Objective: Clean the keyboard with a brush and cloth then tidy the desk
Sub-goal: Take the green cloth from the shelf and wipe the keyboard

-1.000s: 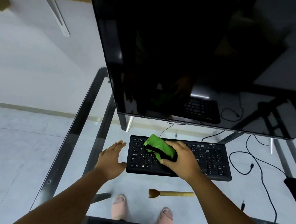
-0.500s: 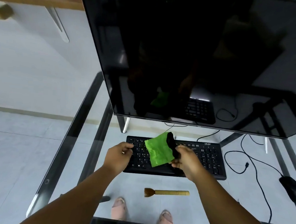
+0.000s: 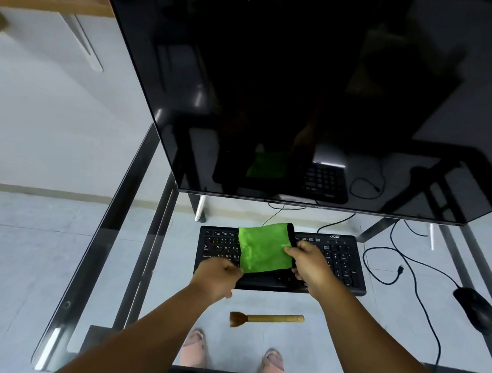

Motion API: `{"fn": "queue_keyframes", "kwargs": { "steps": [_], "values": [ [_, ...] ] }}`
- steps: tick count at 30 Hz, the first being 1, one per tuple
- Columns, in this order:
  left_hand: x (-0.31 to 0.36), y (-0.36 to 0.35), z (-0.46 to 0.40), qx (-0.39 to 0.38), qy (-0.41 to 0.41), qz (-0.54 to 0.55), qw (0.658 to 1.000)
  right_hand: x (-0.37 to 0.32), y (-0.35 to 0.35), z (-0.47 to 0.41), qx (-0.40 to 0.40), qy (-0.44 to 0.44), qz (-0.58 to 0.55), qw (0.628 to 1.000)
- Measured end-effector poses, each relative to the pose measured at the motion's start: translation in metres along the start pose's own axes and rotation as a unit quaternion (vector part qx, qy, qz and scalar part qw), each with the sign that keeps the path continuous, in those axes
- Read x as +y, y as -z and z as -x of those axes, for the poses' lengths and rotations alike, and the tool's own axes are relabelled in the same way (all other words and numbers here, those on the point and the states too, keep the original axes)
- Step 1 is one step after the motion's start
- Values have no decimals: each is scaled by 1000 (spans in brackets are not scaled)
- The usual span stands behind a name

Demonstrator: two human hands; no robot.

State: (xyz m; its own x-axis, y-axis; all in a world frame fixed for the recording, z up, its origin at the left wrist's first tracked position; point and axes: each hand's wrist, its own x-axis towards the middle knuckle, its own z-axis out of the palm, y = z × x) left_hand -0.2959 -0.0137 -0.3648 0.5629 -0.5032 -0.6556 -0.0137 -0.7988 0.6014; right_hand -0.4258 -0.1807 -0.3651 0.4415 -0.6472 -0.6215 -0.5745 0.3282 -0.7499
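Note:
A black keyboard [image 3: 341,257] lies on the glass desk [image 3: 151,238] below the monitor. Over its middle I hold a green cloth [image 3: 261,250] with a black edge, spread flat between both hands. My left hand [image 3: 217,276] pinches the cloth's lower left corner. Along the cloth's right edge, my right hand [image 3: 309,261] grips the black trim. The cloth hides the keyboard's central keys. A bamboo-handled brush [image 3: 266,319] lies on the glass nearer to me, bristles pointing left, apart from both hands.
A large dark monitor [image 3: 300,103] looms over the keyboard's far side. A black mouse [image 3: 476,309] sits at the right edge, its cable [image 3: 423,269] looping beside the keyboard. The desk's metal frame [image 3: 108,236] runs along the left. Feet in slippers [image 3: 193,349] show through the glass.
My right hand lifted the bunched cloth off the keys and let it unfold. My left hand left the keyboard's left end and took hold of the cloth's corner, stretching it flat.

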Motion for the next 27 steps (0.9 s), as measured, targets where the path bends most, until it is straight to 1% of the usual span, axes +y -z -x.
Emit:
{"fn": "queue_keyframes", "kwargs": {
  "steps": [2, 4, 6, 8, 10, 12, 16, 20, 24, 27],
  "values": [
    [8, -8, 3, -8, 28, 31, 999, 3, 4, 0, -14, -17, -28, 999],
    [15, -16, 3, -8, 77, 133, 988, 8, 7, -1, -21, -37, -74, 996],
    [21, -23, 3, -5, 133, 249, 959, 11, 13, -1, -37, -53, -125, 990],
    [23, -29, 4, -19, 172, 338, 925, 12, 18, 1, -56, -57, -155, 985],
    [25, -36, 6, -29, 192, 404, 894, 12, 24, 4, -74, -57, -180, 979],
    [29, -45, 8, -28, 201, 450, 870, 11, 31, 10, -95, -54, -198, 974],
    [40, -63, 11, -15, 187, 537, 822, 14, 42, 15, -137, -35, -197, 970],
    [51, -71, 14, 4, 155, 573, 804, 23, 51, 16, -161, 3, -175, 971],
    [56, -69, 23, -4, 112, 615, 780, 32, 59, 22, -173, 38, -137, 975],
    [53, -62, 30, -20, 58, 619, 783, 40, 61, 28, -188, 41, -104, 976]
  ]
}}
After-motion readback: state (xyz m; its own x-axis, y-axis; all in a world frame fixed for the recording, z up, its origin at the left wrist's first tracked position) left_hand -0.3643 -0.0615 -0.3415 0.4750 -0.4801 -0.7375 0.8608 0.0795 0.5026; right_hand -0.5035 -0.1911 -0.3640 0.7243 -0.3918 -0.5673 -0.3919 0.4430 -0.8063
